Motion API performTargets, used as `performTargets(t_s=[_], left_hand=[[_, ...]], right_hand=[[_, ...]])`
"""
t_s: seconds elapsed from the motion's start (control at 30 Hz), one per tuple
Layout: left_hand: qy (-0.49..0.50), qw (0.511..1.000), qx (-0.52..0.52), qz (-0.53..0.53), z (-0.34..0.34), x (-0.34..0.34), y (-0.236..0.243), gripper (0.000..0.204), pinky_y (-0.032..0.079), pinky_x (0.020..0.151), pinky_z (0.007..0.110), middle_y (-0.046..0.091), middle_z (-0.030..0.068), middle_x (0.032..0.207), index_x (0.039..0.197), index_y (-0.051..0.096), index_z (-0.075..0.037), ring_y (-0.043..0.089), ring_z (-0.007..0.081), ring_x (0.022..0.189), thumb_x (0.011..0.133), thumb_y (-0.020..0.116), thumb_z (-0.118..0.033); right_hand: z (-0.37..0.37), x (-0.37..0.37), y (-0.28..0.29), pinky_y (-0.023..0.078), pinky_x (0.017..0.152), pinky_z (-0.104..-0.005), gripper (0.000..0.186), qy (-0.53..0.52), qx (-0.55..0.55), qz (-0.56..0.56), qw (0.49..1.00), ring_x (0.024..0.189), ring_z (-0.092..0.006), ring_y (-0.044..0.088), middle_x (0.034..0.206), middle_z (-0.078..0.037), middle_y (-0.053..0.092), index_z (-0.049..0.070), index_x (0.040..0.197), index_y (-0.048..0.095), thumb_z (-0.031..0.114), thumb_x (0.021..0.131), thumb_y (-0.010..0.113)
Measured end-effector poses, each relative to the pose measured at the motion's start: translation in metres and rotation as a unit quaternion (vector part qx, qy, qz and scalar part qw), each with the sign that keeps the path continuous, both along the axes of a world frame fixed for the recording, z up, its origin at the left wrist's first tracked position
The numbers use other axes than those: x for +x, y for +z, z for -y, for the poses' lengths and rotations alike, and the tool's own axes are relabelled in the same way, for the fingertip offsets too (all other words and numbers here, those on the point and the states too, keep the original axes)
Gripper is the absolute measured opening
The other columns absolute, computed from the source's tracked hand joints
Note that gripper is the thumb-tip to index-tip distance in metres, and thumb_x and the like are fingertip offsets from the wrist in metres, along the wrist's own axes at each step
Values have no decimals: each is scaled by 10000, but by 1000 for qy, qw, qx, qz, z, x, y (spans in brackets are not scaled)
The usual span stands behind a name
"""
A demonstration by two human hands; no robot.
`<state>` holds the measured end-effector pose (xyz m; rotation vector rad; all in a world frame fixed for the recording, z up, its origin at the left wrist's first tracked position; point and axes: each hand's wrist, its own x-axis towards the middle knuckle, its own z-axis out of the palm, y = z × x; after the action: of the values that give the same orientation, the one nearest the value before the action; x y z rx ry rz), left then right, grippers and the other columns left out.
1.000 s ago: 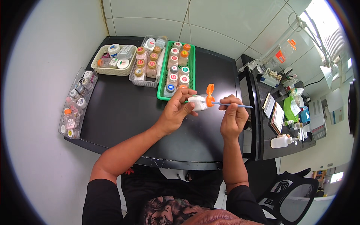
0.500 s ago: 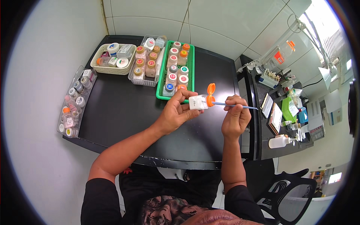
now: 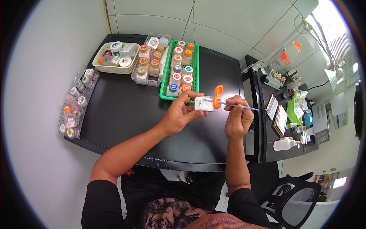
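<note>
My left hand is closed on a small squarish bottle of white material, held on its side over the black table. The orange cap at its right end is flipped open. My right hand pinches a thin blue stick, whose left end reaches into the bottle's orange neck. Just behind my left hand sits a green basket of capped bottles.
A clear basket of bottles and a cream basket stand at the back. A narrow clear tray of jars lines the left edge. At right, a side counter holds a white pump bottle and a green box. A black chair stands below it.
My left thumb has moved down along the bottle, uncovering more of its white side. The bottle has shifted slightly right. My right hand and the stick have moved only a little.
</note>
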<state>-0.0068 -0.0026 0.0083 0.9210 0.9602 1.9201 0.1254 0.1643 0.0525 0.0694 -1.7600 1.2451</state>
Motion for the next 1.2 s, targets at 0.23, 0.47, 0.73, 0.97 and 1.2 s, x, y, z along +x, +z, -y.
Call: performTargets(t_s=[0.23,0.47,0.73,0.97,1.2], left_hand=[[10,999,-24,-31,-1,-1,-3,533,591,922,317,654,141,1303,1486,452,-28,719,197,1079,1082,681,-290],[19,999,-14,-38,-6,-2,-12,642,588,916,319,672,127,1273,1471,477,-28,716,193,1051,1055,661,-481],[26,999,-22,26,-3,1,-2,641,606,922,338,664,135,1298,1455,450,-38,719,213,1108,1068,610,-524],[42,999,9,-27,-7,0,-8,468,626,935,342,611,163,1394,1458,437,-58,731,224,1104,1085,674,-212],[18,1000,-21,-5,-2,-4,-1,465,612,952,349,650,155,1345,1463,446,-36,721,227,1151,1069,679,-119]], right_hand=[[-4,2,-2,454,721,-288,392,24,-46,27,998,783,-133,571,888,-88,651,-55,1018,702,260,1157,515],[-7,1,-7,452,749,-290,368,38,-73,29,996,797,-133,565,923,-87,641,-52,1024,694,223,1163,493],[-2,1,-10,489,766,-285,355,21,-82,35,996,820,-133,607,973,-90,677,-42,1040,703,224,1162,502],[-6,0,-6,520,788,-286,360,-13,-81,55,995,839,-135,641,973,-94,692,-47,1048,709,219,1164,498],[-7,1,-5,515,759,-287,377,-1,-34,27,999,809,-135,625,934,-101,672,-64,1041,707,212,1166,482]])
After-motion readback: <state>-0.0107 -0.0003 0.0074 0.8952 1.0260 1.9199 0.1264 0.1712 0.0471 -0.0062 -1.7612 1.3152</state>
